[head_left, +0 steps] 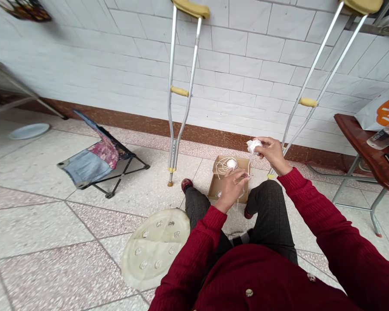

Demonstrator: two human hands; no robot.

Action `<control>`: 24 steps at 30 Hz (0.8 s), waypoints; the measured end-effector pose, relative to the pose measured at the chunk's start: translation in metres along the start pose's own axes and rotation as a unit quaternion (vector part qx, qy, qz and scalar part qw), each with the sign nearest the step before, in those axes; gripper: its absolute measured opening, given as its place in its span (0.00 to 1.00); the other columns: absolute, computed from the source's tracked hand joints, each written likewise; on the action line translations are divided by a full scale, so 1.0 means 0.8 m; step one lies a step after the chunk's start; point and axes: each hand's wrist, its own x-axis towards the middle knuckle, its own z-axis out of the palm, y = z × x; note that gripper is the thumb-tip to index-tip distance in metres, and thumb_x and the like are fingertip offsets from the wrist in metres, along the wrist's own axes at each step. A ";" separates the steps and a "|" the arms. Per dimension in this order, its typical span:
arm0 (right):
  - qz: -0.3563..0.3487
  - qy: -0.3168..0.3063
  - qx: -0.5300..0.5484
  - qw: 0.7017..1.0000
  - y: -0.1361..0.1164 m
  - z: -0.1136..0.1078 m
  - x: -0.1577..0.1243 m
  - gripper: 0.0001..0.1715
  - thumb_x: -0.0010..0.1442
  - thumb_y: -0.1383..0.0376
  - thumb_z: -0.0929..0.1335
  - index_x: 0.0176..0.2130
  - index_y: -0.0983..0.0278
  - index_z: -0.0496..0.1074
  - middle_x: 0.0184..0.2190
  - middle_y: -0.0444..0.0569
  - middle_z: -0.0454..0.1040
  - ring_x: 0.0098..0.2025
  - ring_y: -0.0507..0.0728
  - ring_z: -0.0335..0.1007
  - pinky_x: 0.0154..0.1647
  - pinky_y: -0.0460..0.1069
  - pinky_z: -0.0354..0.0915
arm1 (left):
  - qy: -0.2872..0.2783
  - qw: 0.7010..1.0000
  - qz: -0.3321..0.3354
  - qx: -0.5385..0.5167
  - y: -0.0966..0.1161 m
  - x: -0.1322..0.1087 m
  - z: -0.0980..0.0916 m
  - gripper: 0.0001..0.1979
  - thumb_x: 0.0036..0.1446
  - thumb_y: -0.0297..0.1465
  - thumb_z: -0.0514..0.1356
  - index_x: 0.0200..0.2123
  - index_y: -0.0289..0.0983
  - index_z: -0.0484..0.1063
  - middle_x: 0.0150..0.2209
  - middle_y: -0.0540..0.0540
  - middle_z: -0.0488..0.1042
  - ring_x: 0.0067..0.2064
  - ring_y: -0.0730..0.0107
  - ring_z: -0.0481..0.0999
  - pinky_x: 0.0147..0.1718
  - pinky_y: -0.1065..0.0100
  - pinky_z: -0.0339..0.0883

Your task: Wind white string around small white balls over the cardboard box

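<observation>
My right hand point(271, 153) pinches a white crumpled bundle point(254, 146), maybe ribbon or cloth, raised between my knees and the wall. From it a white strand point(249, 166) hangs down to my left hand point(234, 185), whose fingertips close on it. Below my hands an open cardboard box point(214, 188) lies on the floor between my feet. Loops of white cord point(221, 166) and a round white piece point(231, 163) are in its far part. A smaller white bit point(219, 194) sits in the near part, and my left hand partly hides the box.
Two crutches, a nearer-left one point(170, 99) and a right one point(296, 103), lean on the tiled wall. A folding chair point(81, 162) and a round mat point(155, 250) are at left. On the right stands a brown stool point(353, 134) bearing a plastic cup point(383, 138) and a bag point(381, 108).
</observation>
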 end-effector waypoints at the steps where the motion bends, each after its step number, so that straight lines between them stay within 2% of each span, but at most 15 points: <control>1: 0.003 -0.001 0.003 1.000 0.000 -0.001 0.000 0.23 0.40 0.65 0.70 0.40 0.67 0.79 0.26 0.46 0.76 0.18 0.48 0.62 0.14 0.43 0.61 | 0.002 1.000 0.001 -0.001 0.000 -0.002 0.001 0.04 0.57 0.33 0.61 0.33 0.40 0.75 0.40 0.50 0.78 0.47 0.66 0.74 0.62 0.57 0.50; 7: 0.001 -0.006 0.027 1.000 -0.004 0.007 -0.004 0.24 0.40 0.65 0.71 0.40 0.67 0.79 0.30 0.47 0.77 0.18 0.48 0.62 0.14 0.43 0.61 | 0.023 0.999 -0.023 0.024 0.005 0.000 0.009 0.03 0.55 0.32 0.63 0.30 0.40 0.74 0.41 0.49 0.78 0.50 0.63 0.73 0.62 0.55 0.48; 11: 0.008 -0.012 0.038 0.999 -0.008 0.019 -0.008 0.24 0.39 0.65 0.71 0.40 0.67 0.79 0.28 0.46 0.76 0.18 0.48 0.63 0.14 0.44 0.61 | 0.040 0.998 -0.049 0.013 0.009 0.007 0.015 0.04 0.54 0.31 0.63 0.28 0.40 0.75 0.40 0.49 0.77 0.51 0.62 0.72 0.61 0.53 0.50; 18: 0.016 -0.025 0.062 0.998 -0.011 0.027 -0.014 0.23 0.39 0.65 0.70 0.39 0.67 0.79 0.27 0.46 0.76 0.17 0.48 0.63 0.14 0.44 0.61 | 0.054 0.990 -0.095 -0.095 -0.008 0.010 0.019 0.06 0.54 0.35 0.62 0.32 0.40 0.77 0.42 0.48 0.78 0.48 0.61 0.75 0.54 0.57 0.63; 24: 0.022 -0.005 0.058 0.998 -0.009 0.018 -0.011 0.25 0.39 0.64 0.71 0.40 0.68 0.78 0.28 0.46 0.76 0.18 0.48 0.62 0.14 0.43 0.61 | 0.008 0.966 -0.178 -0.186 -0.021 0.000 0.007 0.11 0.54 0.37 0.61 0.34 0.37 0.79 0.37 0.47 0.80 0.45 0.61 0.76 0.51 0.59 0.66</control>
